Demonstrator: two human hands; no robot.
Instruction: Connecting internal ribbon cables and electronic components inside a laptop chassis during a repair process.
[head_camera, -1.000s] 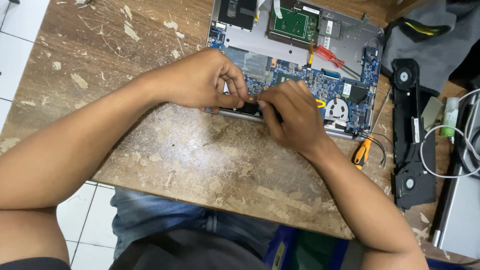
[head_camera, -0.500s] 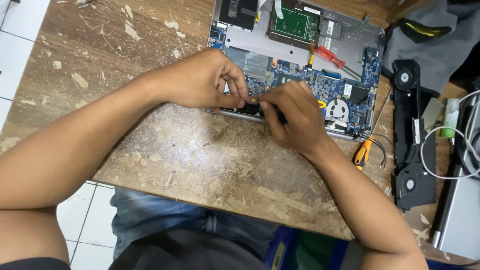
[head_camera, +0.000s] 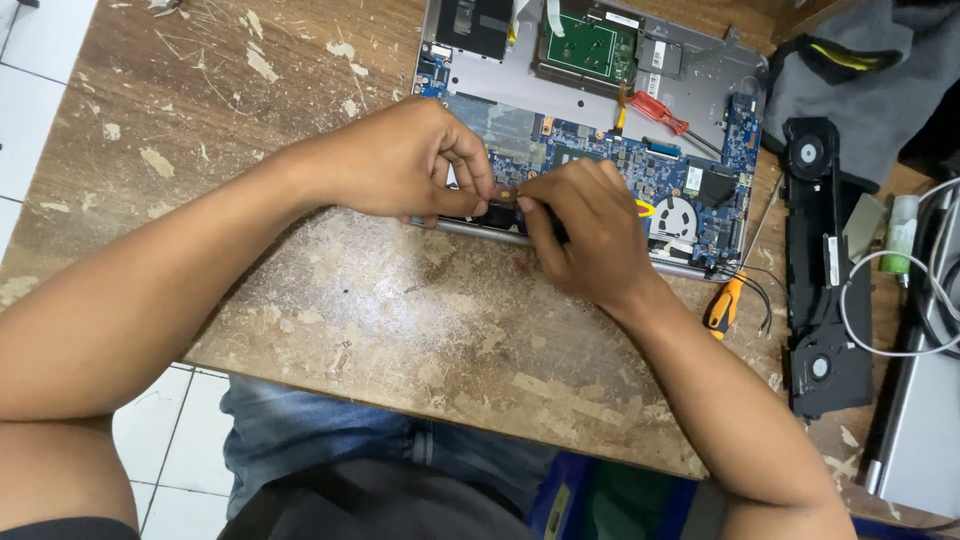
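Both hands meet at the near edge of the opened silver laptop base with its blue circuit board (head_camera: 610, 165), which lies at the far side of the scarred, paint-flecked wooden counter (head_camera: 380, 300); the left hand (head_camera: 400, 160) has its grip pressed together, pinching a small part at the board's front edge that is too tiny to identify, and the right hand (head_camera: 585, 235) is curled tight around a slim dark tool, tip hidden; a slip here could gouge the bare board or tear a thin cable, since both grips crowd one spot; a loosened small part could roll off the counter's near edge. Counted: one laptop base, two screwdrivers, the red-handled screwdriver (head_camera: 660, 113) lying on the base and the orange-handled screwdriver (head_camera: 722, 303) on the counter, and one long black speaker bar with two round drivers (head_camera: 820, 250) to the right.
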